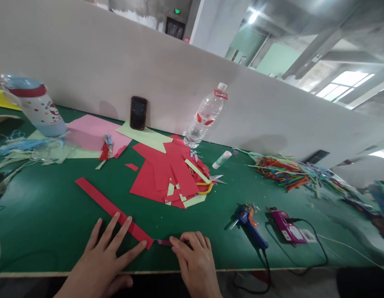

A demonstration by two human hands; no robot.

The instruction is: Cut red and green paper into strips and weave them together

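Observation:
A long red paper strip (100,198) lies slantwise on the green table. My left hand (105,254) is spread over its near part, with fingertips pressing on the paper and the forefinger by its right end. In a pinch between thumb and fingers, my right hand (194,254) holds a small slim purple object (163,242). Its thin tip points left and reaches close to the strip's end; whether the two touch I cannot tell. The object's other end is hidden by my fingers, and its exact kind is unclear.
Red paper pieces (154,169) lie ahead with yellow-handled scissors (215,179). Behind are a glue stick (222,159), water bottle (204,120), phone (138,113) and tumbler (39,107). To the right are a corded blue glue gun (253,231), purple power bank (286,227) and colourful pipe cleaners (281,171).

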